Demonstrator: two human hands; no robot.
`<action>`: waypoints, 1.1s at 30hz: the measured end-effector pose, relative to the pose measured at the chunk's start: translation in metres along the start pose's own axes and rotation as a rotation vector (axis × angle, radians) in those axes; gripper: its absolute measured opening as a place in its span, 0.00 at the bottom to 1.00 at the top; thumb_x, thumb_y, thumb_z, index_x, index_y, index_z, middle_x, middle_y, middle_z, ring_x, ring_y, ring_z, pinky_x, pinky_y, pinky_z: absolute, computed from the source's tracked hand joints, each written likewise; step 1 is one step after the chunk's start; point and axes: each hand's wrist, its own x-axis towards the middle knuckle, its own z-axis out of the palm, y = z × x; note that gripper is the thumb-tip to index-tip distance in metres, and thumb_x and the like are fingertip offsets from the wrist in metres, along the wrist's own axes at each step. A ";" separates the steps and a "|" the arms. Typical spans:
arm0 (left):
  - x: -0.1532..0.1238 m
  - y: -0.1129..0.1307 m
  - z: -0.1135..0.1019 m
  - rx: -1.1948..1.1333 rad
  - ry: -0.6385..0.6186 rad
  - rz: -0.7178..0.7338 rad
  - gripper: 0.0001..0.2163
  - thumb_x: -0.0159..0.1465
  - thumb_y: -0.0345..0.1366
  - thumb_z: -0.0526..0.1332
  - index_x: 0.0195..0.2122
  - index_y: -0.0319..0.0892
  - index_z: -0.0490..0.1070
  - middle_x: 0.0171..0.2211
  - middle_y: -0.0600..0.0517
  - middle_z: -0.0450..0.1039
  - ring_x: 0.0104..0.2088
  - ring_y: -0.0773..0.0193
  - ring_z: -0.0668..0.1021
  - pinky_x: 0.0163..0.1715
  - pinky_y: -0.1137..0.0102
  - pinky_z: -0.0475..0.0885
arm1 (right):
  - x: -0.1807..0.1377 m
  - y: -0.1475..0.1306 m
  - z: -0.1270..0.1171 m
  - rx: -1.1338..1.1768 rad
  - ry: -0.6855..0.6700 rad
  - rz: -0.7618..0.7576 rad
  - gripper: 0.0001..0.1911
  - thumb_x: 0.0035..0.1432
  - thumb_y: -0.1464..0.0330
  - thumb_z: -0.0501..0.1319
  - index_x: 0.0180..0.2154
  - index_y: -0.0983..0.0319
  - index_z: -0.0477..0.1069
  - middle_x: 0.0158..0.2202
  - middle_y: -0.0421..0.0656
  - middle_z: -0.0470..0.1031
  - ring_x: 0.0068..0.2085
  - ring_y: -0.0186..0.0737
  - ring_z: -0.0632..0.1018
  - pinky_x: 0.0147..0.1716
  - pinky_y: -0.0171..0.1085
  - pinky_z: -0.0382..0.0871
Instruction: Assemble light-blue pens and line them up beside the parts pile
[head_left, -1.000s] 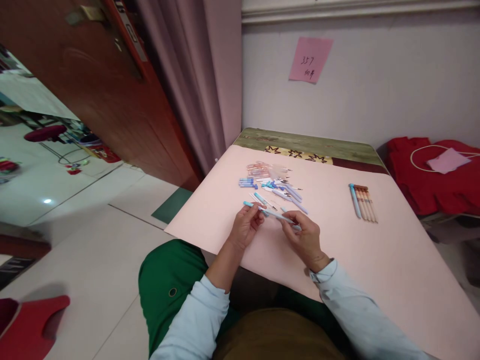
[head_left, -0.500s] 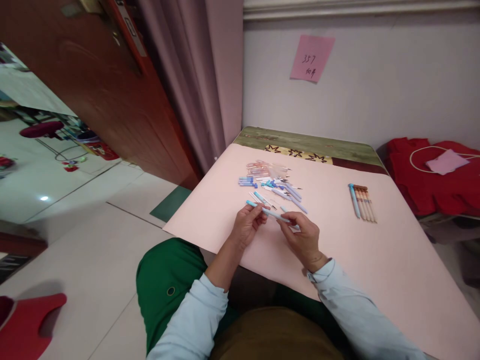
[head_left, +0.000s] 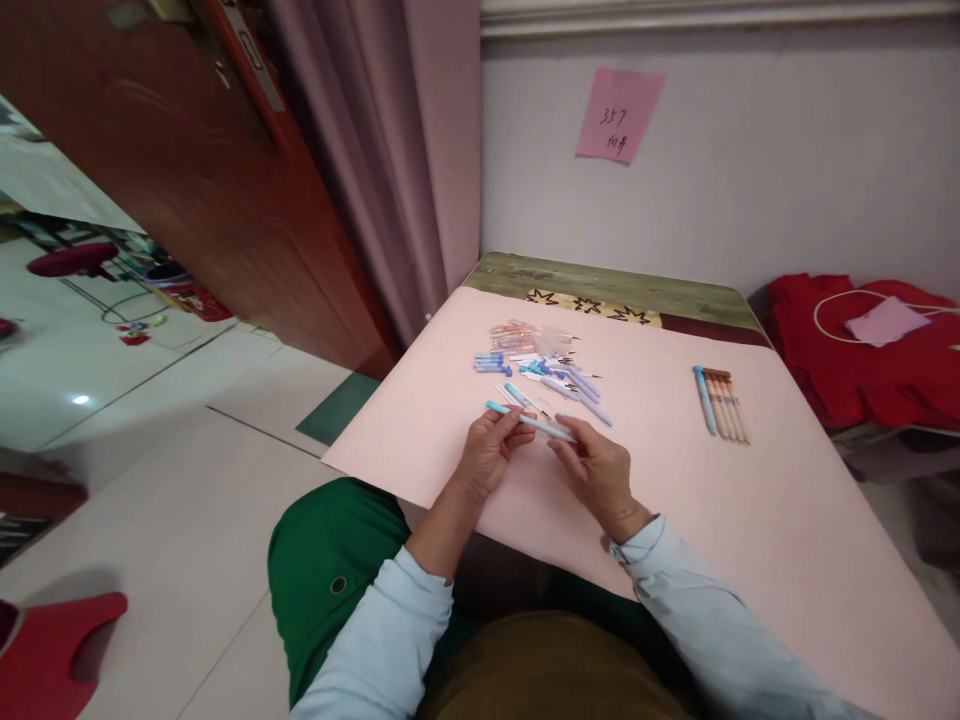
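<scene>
My left hand [head_left: 489, 450] pinches a light-blue pen [head_left: 545, 428] near its brighter blue top, between thumb and fingers. The pen lies slantwise just above the table's near edge, its other end pointing right. Around that right end are the thumb and fingers of my right hand [head_left: 600, 468], partly hiding it. Just beyond my hands lie a blue pen part [head_left: 517, 394] and thin white refills. Behind these is a loose heap of blue and lilac pen parts [head_left: 566, 385], with small blue caps [head_left: 491, 365] at its left.
Clear pinkish pen barrels [head_left: 525, 338] lie behind the blue parts. On the right, a blue pen [head_left: 705, 400] and several brown-topped pens [head_left: 729, 405] form a row on the pale-covered table [head_left: 750, 560]. Red cloth [head_left: 885, 390] is beyond the right edge; a brown door [head_left: 225, 180] stands left.
My right fingers have shifted slightly at the pen's right end, and the end that stuck out past them no longer shows. My left hand keeps its hold. The view has shifted a little.
</scene>
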 end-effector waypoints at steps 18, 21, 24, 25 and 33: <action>-0.002 0.001 0.003 0.048 0.016 -0.013 0.15 0.53 0.37 0.72 0.36 0.33 0.74 0.35 0.44 0.80 0.25 0.69 0.79 0.26 0.76 0.76 | 0.000 0.000 -0.001 0.033 -0.010 -0.006 0.16 0.60 0.58 0.62 0.45 0.60 0.73 0.28 0.39 0.77 0.26 0.33 0.75 0.29 0.31 0.67; -0.002 0.002 0.003 0.054 0.014 -0.008 0.14 0.53 0.38 0.72 0.35 0.33 0.75 0.32 0.45 0.80 0.25 0.70 0.79 0.25 0.77 0.75 | 0.000 -0.002 -0.001 0.039 0.018 -0.021 0.12 0.58 0.61 0.64 0.40 0.60 0.72 0.28 0.38 0.76 0.27 0.33 0.75 0.30 0.31 0.67; -0.002 0.001 0.003 0.061 0.001 0.000 0.15 0.53 0.38 0.72 0.35 0.33 0.75 0.32 0.45 0.80 0.25 0.70 0.78 0.25 0.77 0.75 | 0.000 -0.001 -0.002 0.026 0.021 -0.032 0.09 0.60 0.61 0.62 0.33 0.59 0.73 0.24 0.37 0.73 0.25 0.32 0.73 0.27 0.31 0.64; -0.002 0.001 0.003 0.065 -0.002 0.000 0.15 0.53 0.38 0.72 0.35 0.33 0.75 0.32 0.45 0.80 0.24 0.70 0.78 0.24 0.77 0.75 | 0.000 -0.001 -0.003 0.014 0.015 -0.034 0.10 0.61 0.60 0.62 0.32 0.59 0.73 0.23 0.37 0.73 0.24 0.32 0.72 0.26 0.31 0.63; -0.003 0.002 0.005 0.070 0.002 -0.003 0.15 0.52 0.37 0.72 0.35 0.33 0.74 0.30 0.46 0.79 0.23 0.70 0.78 0.24 0.76 0.75 | 0.000 -0.002 -0.004 0.009 -0.039 -0.040 0.13 0.60 0.57 0.62 0.38 0.59 0.74 0.27 0.39 0.77 0.25 0.33 0.75 0.28 0.31 0.66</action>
